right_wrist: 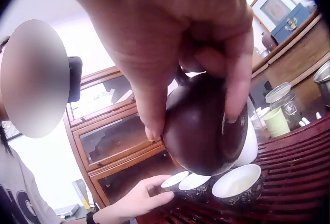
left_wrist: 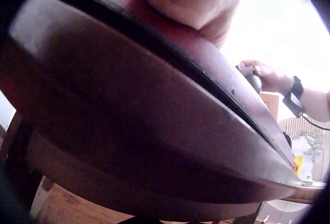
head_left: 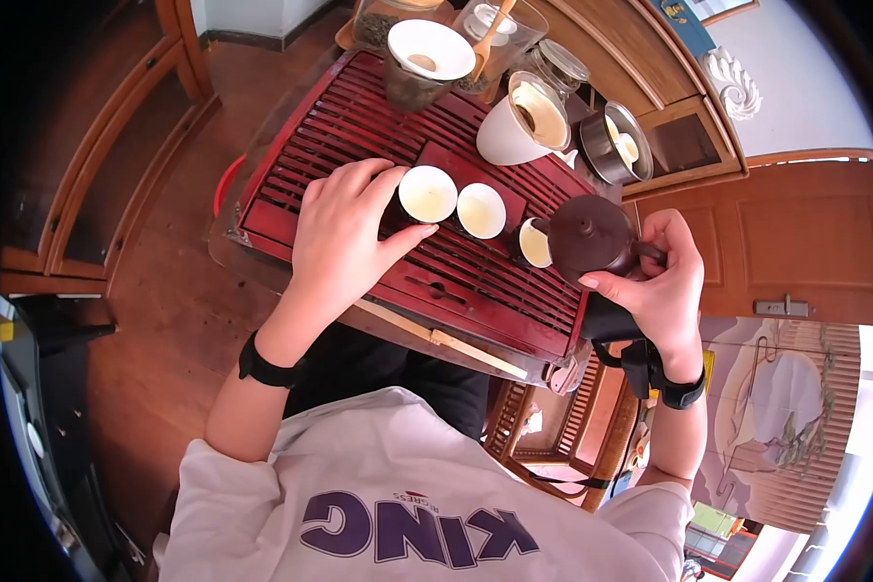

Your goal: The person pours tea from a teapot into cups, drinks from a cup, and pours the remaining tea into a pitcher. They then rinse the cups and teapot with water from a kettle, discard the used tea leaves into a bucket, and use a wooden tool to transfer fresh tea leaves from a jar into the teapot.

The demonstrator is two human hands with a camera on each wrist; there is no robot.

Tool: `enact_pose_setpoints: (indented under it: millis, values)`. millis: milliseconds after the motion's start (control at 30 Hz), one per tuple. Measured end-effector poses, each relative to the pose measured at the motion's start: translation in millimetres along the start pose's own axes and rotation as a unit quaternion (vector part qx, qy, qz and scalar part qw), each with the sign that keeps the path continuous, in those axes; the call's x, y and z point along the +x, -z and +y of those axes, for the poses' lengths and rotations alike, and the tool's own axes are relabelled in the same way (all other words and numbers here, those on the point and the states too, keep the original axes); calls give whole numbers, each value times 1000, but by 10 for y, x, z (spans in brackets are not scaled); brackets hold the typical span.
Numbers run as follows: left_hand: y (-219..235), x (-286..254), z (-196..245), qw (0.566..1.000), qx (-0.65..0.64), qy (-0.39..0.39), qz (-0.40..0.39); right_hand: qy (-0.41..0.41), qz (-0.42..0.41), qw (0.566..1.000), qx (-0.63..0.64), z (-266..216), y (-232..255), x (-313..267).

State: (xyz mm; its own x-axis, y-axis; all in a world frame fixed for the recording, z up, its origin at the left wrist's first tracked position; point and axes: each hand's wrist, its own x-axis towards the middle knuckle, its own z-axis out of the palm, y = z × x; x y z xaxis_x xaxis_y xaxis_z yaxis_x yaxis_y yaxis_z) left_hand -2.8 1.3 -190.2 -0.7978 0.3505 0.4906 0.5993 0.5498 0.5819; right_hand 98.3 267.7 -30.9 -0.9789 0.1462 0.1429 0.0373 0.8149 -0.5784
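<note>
My right hand (head_left: 664, 276) grips a dark brown clay teapot (head_left: 592, 242) by its handle, the thumb along its side. Its short spout reaches over the rim of the right-hand teacup (head_left: 534, 244). At the other end of the row, my left hand (head_left: 344, 218) holds the leftmost teacup (head_left: 427, 197) between thumb and fingers. Between these two stands the middle teacup (head_left: 481, 212). All three are white inside and dark outside, with pale liquid in them. From the right wrist, the teapot body (right_wrist: 198, 123) hangs close above the cups; the left wrist view hides the left fingertips.
The cups stand on a slatted red tea tray (head_left: 359, 126). Behind them are a strainer on a glass pitcher (head_left: 427, 53), a white lidless vessel (head_left: 519, 126), a metal bowl (head_left: 619, 145) and glass jars (head_left: 563, 63). A light wooden stick (head_left: 436, 338) lies along the near edge.
</note>
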Motion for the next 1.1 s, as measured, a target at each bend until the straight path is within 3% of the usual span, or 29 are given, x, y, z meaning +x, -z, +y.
enact_pose_setpoints:
  millis: [267, 533, 1100]
  values:
    - [3, 3, 5, 1000, 6, 0, -4, -33, -7, 999, -32, -5, 82, -47]
    - [-11, -1, -1, 1000, 13, -1, -3, 59, -12, 977, -206, -118, 191, -13]
    - [3, 6, -2, 1000, -7, 11, -10, 272, -77, 928, -244, -594, -17, 392]
